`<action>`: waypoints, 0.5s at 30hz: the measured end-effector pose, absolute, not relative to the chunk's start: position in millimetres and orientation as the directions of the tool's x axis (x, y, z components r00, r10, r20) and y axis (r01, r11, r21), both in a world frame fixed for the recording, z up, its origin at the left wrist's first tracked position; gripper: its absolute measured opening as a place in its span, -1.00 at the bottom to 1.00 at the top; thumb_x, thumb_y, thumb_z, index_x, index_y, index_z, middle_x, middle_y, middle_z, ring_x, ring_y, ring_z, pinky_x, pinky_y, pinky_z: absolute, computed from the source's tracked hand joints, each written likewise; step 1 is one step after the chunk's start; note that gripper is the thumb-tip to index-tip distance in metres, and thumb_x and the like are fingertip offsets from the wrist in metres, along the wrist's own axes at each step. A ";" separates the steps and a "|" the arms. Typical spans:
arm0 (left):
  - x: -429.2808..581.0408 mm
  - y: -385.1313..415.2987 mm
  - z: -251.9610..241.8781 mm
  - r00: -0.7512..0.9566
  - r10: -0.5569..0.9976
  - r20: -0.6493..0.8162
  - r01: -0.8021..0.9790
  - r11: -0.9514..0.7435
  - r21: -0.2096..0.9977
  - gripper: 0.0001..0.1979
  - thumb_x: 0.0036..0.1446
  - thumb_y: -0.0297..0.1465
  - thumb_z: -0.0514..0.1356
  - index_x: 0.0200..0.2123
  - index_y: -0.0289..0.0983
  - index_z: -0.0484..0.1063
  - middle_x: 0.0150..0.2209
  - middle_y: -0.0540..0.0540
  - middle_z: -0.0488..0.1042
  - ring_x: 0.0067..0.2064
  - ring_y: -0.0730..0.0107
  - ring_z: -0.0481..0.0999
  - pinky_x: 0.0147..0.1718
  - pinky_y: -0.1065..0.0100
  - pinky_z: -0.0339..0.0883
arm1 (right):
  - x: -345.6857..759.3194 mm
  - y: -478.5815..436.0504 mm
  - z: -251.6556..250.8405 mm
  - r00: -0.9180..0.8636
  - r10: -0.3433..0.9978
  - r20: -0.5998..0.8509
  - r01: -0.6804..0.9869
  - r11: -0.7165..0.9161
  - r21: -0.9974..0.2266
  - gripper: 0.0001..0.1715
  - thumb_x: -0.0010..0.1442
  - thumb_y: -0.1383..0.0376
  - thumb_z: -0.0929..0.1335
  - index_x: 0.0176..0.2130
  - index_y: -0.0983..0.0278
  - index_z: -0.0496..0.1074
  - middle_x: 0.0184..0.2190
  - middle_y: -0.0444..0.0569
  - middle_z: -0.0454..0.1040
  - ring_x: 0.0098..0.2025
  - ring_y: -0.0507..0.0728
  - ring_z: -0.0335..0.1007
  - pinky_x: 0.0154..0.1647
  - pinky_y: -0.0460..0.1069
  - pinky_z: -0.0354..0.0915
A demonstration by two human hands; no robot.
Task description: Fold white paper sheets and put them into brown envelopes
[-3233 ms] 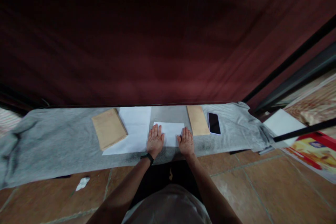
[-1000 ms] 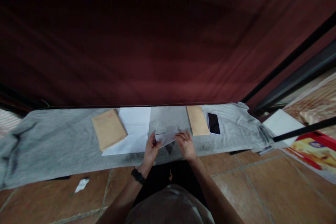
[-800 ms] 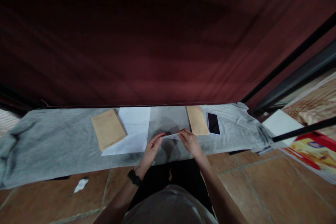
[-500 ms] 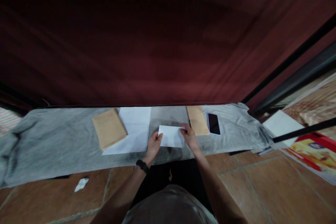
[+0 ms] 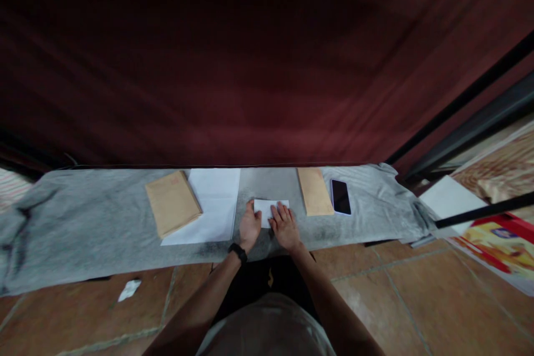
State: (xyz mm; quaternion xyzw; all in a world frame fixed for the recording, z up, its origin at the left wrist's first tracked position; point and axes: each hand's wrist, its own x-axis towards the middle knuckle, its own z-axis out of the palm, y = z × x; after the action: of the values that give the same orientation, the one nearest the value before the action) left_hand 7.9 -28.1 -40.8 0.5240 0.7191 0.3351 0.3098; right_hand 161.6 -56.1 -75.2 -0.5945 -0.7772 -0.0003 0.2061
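A small folded sheet of white paper lies on the grey cloth in front of me. My left hand grips its left edge, the thumb on top and the fingers curled at the side; a dark watch is on that wrist. Pressed flat over the paper's right part is my right hand, its fingers spread. Left of the hands, a stack of larger white sheets sits partly under a pile of brown envelopes. To the right lies a single brown envelope.
A phone rests beyond the single envelope. The grey cloth covers a long, narrow surface that meets a dark red panel at the back. A scrap of white paper is on the tiled floor; a red and yellow box stands right.
The white paper has come down onto the cloth and looks smaller. My right hand has let go of its right edge and moved left, flattening onto it.
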 end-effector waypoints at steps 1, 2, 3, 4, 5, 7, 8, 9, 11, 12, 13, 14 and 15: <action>6.6 -31.1 -39.2 -0.242 0.969 -0.051 0.635 0.197 0.747 -0.53 0.21 -0.45 0.10 0.19 -0.31 0.29 -0.13 -0.24 0.56 -0.16 0.11 0.58 -0.12 0.16 0.40 | 161.1 -57.2 -78.2 -0.213 0.923 0.322 0.931 0.292 -0.219 -0.46 0.41 0.21 0.22 0.32 0.26 0.24 0.36 0.15 0.18 0.38 0.26 0.07 0.34 0.22 0.05; 5.9 -33.9 -38.1 -0.209 0.978 0.008 0.728 0.150 0.669 -0.54 0.23 -0.45 0.08 0.20 -0.31 0.29 -0.06 -0.27 0.54 -0.08 0.07 0.56 -0.05 0.12 0.39 | 160.8 -57.9 -80.5 -0.219 0.921 0.323 0.935 0.292 -0.200 -0.45 0.42 0.21 0.22 0.33 0.26 0.22 0.37 0.16 0.16 0.39 0.26 0.05 0.35 0.22 0.03; 6.2 -36.2 -37.7 -0.157 0.985 0.072 0.809 0.086 0.582 -0.55 0.26 -0.44 0.04 0.20 -0.31 0.30 0.01 -0.30 0.51 0.00 0.05 0.53 0.02 0.09 0.36 | 160.8 -58.1 -82.3 -0.222 0.919 0.325 0.938 0.292 -0.186 -0.44 0.42 0.20 0.21 0.34 0.26 0.21 0.37 0.16 0.15 0.39 0.26 0.04 0.35 0.22 0.01; 7.7 -37.9 -38.1 -0.087 0.988 0.129 0.864 0.010 0.503 -0.57 0.28 -0.43 0.01 0.20 -0.32 0.32 0.09 -0.32 0.47 0.09 0.04 0.48 0.09 0.08 0.31 | 160.9 -58.2 -83.5 -0.224 0.919 0.325 0.941 0.291 -0.175 -0.43 0.42 0.20 0.20 0.35 0.27 0.19 0.38 0.16 0.14 0.39 0.26 0.03 0.35 0.22 0.00; 10.3 -39.1 -39.3 -0.007 0.985 0.170 0.891 -0.071 0.449 -0.57 0.30 -0.42 -0.02 0.20 -0.33 0.33 0.15 -0.33 0.42 0.17 0.04 0.42 0.16 0.07 0.26 | 161.1 -58.1 -84.4 -0.227 0.919 0.323 0.942 0.290 -0.165 -0.42 0.42 0.20 0.20 0.35 0.27 0.18 0.38 0.16 0.13 0.40 0.26 0.03 0.35 0.22 0.00; 18.1 -40.7 -44.1 0.150 0.969 0.197 0.897 -0.218 0.386 -0.54 0.34 -0.35 -0.05 0.23 -0.34 0.31 0.25 -0.30 0.34 0.30 0.06 0.28 0.25 0.06 0.16 | 161.6 -57.8 -85.4 -0.236 0.920 0.313 0.945 0.293 -0.148 -0.41 0.42 0.22 0.19 0.37 0.29 0.15 0.38 0.16 0.12 0.40 0.26 0.02 0.35 0.21 -0.01; 22.5 -41.4 -47.3 0.212 0.958 0.193 0.890 -0.271 0.366 -0.52 0.35 -0.31 -0.06 0.25 -0.34 0.29 0.29 -0.28 0.31 0.34 0.08 0.21 0.28 0.05 0.11 | 162.0 -57.8 -85.8 -0.241 0.921 0.307 0.946 0.294 -0.139 -0.41 0.42 0.25 0.19 0.37 0.29 0.14 0.38 0.15 0.13 0.40 0.25 0.02 0.35 0.20 -0.02; 26.3 -42.1 -50.6 0.254 0.949 0.185 0.886 -0.306 0.349 -0.49 0.36 -0.26 -0.07 0.28 -0.34 0.26 0.32 -0.27 0.27 0.37 0.08 0.15 0.31 0.03 0.06 | 162.2 -57.8 -86.1 -0.244 0.921 0.302 0.947 0.294 -0.132 -0.40 0.41 0.27 0.19 0.37 0.28 0.13 0.38 0.15 0.13 0.40 0.25 0.02 0.36 0.20 -0.02; 30.6 -43.5 -57.2 0.279 0.946 0.167 0.892 -0.320 0.320 -0.44 0.37 -0.20 -0.08 0.31 -0.35 0.21 0.36 -0.27 0.21 0.41 0.09 0.07 0.34 0.01 -0.02 | 162.3 -57.8 -86.8 -0.244 0.922 0.301 0.949 0.291 -0.123 -0.40 0.40 0.30 0.18 0.38 0.26 0.13 0.38 0.13 0.14 0.39 0.25 0.03 0.36 0.19 -0.03; 30.5 -44.2 -60.0 0.271 0.949 0.160 0.900 -0.309 0.309 -0.41 0.37 -0.18 -0.09 0.33 -0.38 0.18 0.37 -0.28 0.18 0.42 0.09 0.05 0.35 0.02 -0.05 | 162.1 -57.7 -87.2 -0.240 0.922 0.305 0.950 0.287 -0.121 -0.40 0.40 0.30 0.18 0.38 0.25 0.13 0.38 0.13 0.13 0.39 0.25 0.04 0.35 0.19 -0.03; 28.8 -44.7 -62.3 0.258 0.953 0.157 0.907 -0.295 0.299 -0.40 0.37 -0.18 -0.10 0.34 -0.40 0.16 0.38 -0.29 0.14 0.43 0.10 0.02 0.36 0.03 -0.06 | 161.9 -57.7 -87.7 -0.231 0.921 0.312 0.952 0.280 -0.122 -0.40 0.40 0.29 0.18 0.37 0.26 0.14 0.38 0.14 0.13 0.39 0.25 0.04 0.35 0.19 -0.02; 25.8 -45.0 -64.3 0.246 0.957 0.156 0.914 -0.283 0.291 -0.38 0.37 -0.19 -0.10 0.35 -0.43 0.13 0.39 -0.30 0.12 0.44 0.10 0.00 0.36 0.05 -0.08 | 161.7 -57.7 -88.2 -0.218 0.921 0.322 0.955 0.270 -0.124 -0.41 0.41 0.27 0.18 0.37 0.27 0.14 0.38 0.15 0.13 0.39 0.26 0.04 0.35 0.20 -0.02; 21.9 -45.3 -65.8 0.235 0.959 0.157 0.920 -0.271 0.284 -0.38 0.37 -0.20 -0.11 0.36 -0.45 0.11 0.40 -0.31 0.09 0.44 0.10 -0.02 0.36 0.05 -0.09 | 161.7 -57.8 -88.7 -0.202 0.920 0.334 0.958 0.257 -0.129 -0.41 0.41 0.25 0.18 0.37 0.29 0.15 0.38 0.18 0.13 0.39 0.27 0.04 0.34 0.20 -0.01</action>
State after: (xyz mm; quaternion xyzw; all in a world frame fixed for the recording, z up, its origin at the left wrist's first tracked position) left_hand 21.9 -45.3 -65.8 0.7829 0.5999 0.1508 0.0660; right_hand 161.7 -57.8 -88.7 -0.6070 -0.7735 -0.0533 0.1744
